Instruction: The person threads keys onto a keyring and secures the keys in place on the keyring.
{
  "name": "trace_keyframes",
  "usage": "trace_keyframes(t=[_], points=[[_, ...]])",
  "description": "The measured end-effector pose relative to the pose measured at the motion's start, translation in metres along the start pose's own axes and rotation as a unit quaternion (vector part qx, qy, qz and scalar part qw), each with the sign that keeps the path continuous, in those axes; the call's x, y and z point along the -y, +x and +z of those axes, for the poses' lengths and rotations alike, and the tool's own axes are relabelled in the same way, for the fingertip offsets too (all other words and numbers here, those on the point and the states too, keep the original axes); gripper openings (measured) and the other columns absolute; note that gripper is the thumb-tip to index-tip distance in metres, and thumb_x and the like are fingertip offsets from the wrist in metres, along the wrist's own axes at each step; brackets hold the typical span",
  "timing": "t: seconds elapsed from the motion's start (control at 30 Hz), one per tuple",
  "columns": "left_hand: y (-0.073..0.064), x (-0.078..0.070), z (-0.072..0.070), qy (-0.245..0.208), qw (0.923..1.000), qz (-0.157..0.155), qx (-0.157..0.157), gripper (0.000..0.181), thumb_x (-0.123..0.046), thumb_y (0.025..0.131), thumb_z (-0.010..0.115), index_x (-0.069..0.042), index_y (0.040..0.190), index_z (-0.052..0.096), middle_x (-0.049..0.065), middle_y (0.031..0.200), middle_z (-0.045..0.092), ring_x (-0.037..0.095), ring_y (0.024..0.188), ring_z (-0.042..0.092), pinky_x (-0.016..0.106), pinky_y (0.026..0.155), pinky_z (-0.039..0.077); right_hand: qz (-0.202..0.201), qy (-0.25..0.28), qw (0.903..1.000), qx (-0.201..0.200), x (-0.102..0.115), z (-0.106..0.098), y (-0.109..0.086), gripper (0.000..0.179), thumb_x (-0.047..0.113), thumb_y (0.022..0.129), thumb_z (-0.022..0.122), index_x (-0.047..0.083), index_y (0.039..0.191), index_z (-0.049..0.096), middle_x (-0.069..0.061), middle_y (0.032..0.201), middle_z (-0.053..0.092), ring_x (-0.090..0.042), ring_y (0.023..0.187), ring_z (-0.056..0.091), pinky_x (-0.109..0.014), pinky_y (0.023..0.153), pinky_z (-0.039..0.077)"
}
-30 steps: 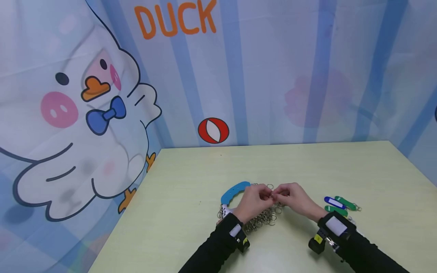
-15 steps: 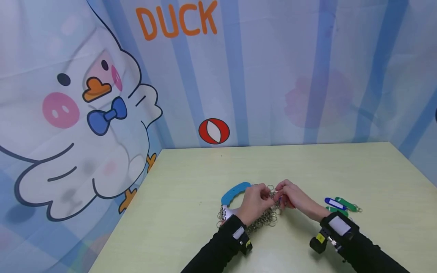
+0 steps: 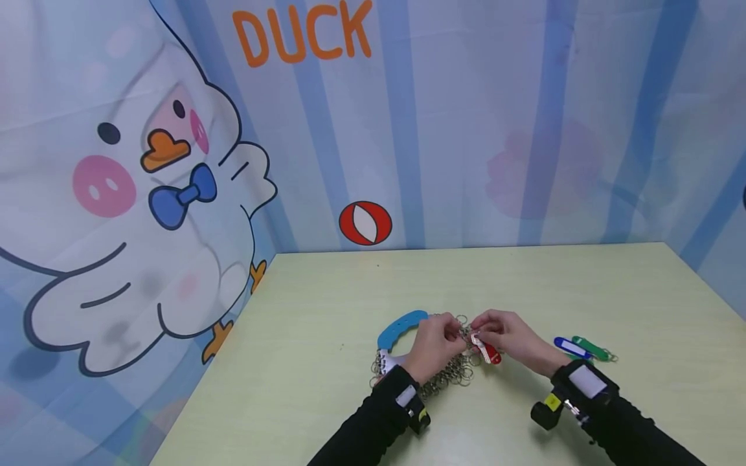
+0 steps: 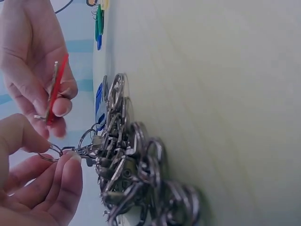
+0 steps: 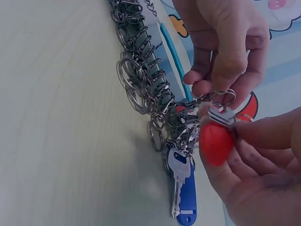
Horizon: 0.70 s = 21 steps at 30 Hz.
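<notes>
A blue hoop with many metal key rings hanging from it lies on the table. In the left wrist view, my left hand pinches one split ring, still linked to the bunch by a clasp. My right hand is just to the right, holding a red key tag with a silver key against it. In the right wrist view, the red tag's metal end is close to the pinched ring; whether they touch is hidden by fingers. A blue key tag with a key lies by the bunch.
To the right of my right hand, another blue key tag and a green key tag lie on the table. A printed duck curtain stands behind the table's back edge.
My right hand has turned and shifted slightly right, bringing the red key tag and its key into clear view. The left hand keeps its pinch, almost unmoved.
</notes>
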<state>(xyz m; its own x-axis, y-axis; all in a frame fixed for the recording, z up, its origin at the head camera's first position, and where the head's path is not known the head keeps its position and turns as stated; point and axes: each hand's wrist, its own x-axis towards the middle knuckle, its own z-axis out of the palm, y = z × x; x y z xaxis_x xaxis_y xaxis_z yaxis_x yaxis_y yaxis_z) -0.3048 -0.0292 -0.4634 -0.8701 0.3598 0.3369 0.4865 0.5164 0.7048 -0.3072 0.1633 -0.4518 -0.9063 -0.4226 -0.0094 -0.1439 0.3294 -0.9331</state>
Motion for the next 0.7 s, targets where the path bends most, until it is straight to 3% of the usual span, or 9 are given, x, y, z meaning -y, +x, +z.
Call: trace_keyframes(t=[0.23, 0.37, 0.57, 0.7], points=[[-0.001, 0.0, 0.0, 0.006, 0.9999, 0.006, 0.006, 0.009, -0.005, 0.082, 0.069, -0.003, 0.091, 0.068, 0.008, 0.084, 0.071, 0.0, 0.071, 0.06, 0.011, 0.064, 0.048, 0.008, -0.027, 0.9985, -0.048, 0.001, 0.004, 0.002, 0.023, 0.012, 0.091, 0.063, -0.004, 0.108, 0.061, -0.014, 0.096, 0.073, -0.015, 0.084, 0.068, -0.024, 0.07, 0.052], [0.0, 0.001, 0.001, 0.022, 0.9996, 0.016, 0.005, 0.008, -0.005, 0.082, 0.069, -0.005, 0.09, 0.068, 0.006, 0.084, 0.071, -0.001, 0.071, 0.059, 0.011, 0.065, 0.047, 0.02, -0.062, 0.9951, -0.075, 0.001, 0.007, 0.003, 0.018, 0.018, 0.088, 0.069, 0.003, 0.095, 0.065, -0.007, 0.087, 0.072, -0.014, 0.074, 0.063, -0.025, 0.061, 0.049], [0.0, 0.0, 0.003, 0.025, 0.9995, 0.005, 0.018, 0.005, -0.007, 0.083, 0.069, -0.007, 0.088, 0.068, 0.003, 0.082, 0.069, -0.001, 0.068, 0.055, 0.01, 0.064, 0.046, -0.002, -0.14, 0.9805, -0.138, 0.004, 0.015, 0.004, 0.014, 0.016, 0.085, 0.071, 0.009, 0.075, 0.064, -0.003, 0.076, 0.067, -0.013, 0.062, 0.054, -0.024, 0.05, 0.042], [0.0, -0.001, 0.004, 0.021, 0.9996, -0.001, 0.021, 0.006, -0.007, 0.083, 0.069, -0.008, 0.089, 0.069, 0.002, 0.082, 0.069, -0.002, 0.067, 0.054, 0.01, 0.064, 0.047, -0.027, -0.166, 0.9733, -0.156, 0.006, 0.018, 0.004, 0.014, 0.013, 0.085, 0.07, 0.009, 0.073, 0.062, -0.004, 0.076, 0.068, -0.014, 0.06, 0.054, -0.024, 0.049, 0.043]])
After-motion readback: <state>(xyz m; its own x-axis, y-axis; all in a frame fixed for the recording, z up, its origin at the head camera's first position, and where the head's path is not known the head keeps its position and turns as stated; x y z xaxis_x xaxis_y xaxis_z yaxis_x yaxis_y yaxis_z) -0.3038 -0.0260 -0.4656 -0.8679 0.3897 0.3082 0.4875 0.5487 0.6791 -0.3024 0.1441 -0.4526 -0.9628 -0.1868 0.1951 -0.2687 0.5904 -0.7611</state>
